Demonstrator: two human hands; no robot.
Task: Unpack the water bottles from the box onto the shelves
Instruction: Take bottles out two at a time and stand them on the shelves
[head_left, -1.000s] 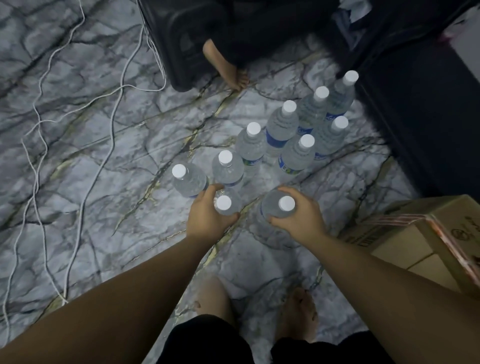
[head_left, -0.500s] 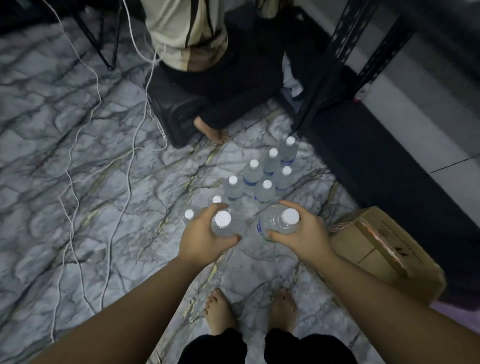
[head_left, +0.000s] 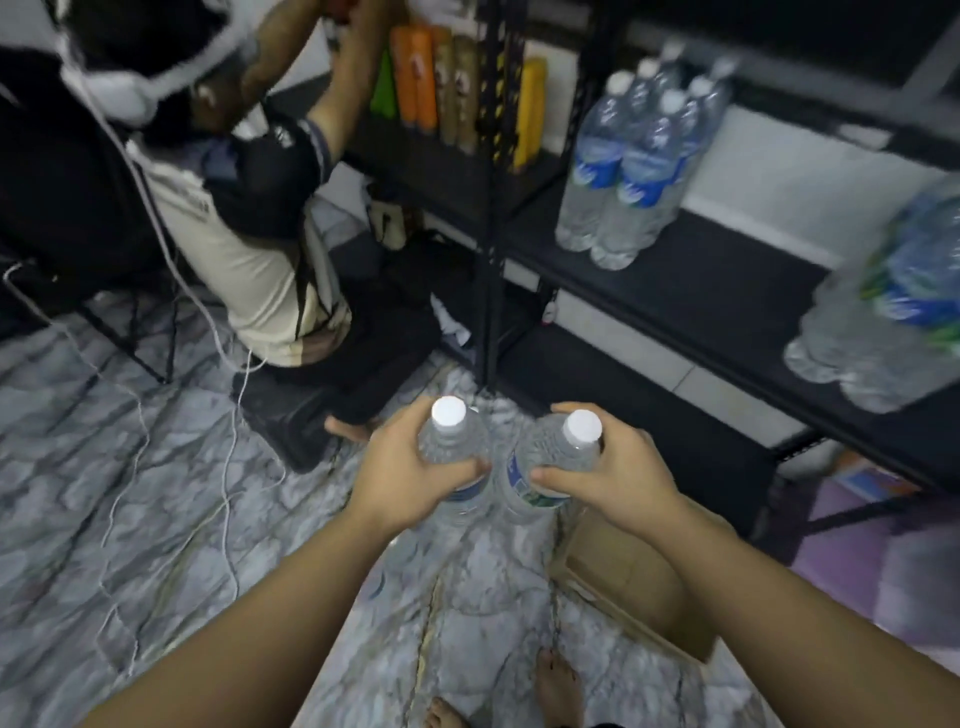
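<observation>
My left hand (head_left: 402, 467) grips a clear water bottle (head_left: 451, 441) with a white cap, held upright above the floor. My right hand (head_left: 610, 467) grips a second water bottle (head_left: 550, 457) with a blue label, tilted slightly right. Both bottles are side by side, nearly touching. The open cardboard box (head_left: 628, 587) lies on the floor under my right forearm. A black shelf (head_left: 691, 270) runs along the right, carrying several tall water bottles (head_left: 634, 166) and a blurred group of water bottles (head_left: 883, 312) at the far right.
Another person (head_left: 249, 218) crouches at the left, reaching into a neighbouring black rack (head_left: 457, 171) with orange and yellow items. White cables (head_left: 130, 467) trail over the marble floor (head_left: 104, 545). My bare feet (head_left: 550, 686) show at the bottom.
Both hands have lifted their bottles off the floor, and the view has swung up from the floor bottles to the shelf and the crouching person.
</observation>
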